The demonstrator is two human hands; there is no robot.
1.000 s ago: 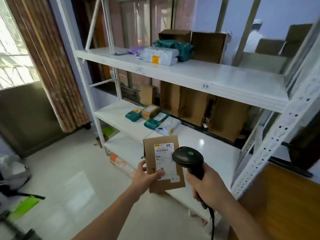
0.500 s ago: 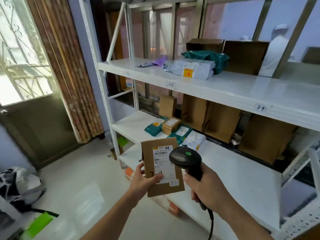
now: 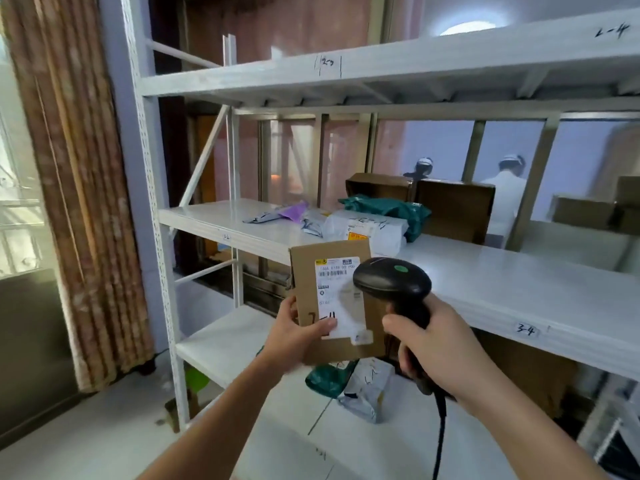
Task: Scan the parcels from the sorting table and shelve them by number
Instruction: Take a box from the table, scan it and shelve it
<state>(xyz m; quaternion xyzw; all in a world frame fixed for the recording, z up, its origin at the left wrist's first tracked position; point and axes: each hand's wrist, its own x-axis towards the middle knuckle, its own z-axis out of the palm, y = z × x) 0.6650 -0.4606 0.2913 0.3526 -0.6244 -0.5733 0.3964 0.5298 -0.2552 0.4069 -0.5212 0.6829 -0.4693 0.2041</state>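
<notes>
My left hand [image 3: 292, 336] grips a small brown cardboard parcel [image 3: 325, 265] by its lower left corner, thumb on the front. The parcel stands upright with a white barcode label and a handwritten number facing me. My right hand [image 3: 436, 348] holds a black handheld barcode scanner [image 3: 393, 280] by its handle, its head just in front of the label's right edge. A black cable hangs down from the scanner. Both are raised in front of the white metal shelf rack [image 3: 519, 292], whose front edges carry handwritten numbers such as 3-4 [image 3: 526, 329].
The middle shelf holds a white parcel [image 3: 372, 230], a green bag [image 3: 384, 207], a purple mailer [image 3: 292, 213] and brown boxes [image 3: 453, 209]. The lower shelf carries a green and a grey bag [image 3: 362, 389]. A curtain [image 3: 79, 168] hangs left. People in white stand behind the rack.
My view has risen and moved closer to the rack, so the upper shelves now fill the frame. Both hands lifted the parcel and scanner together; the grips are unchanged.
</notes>
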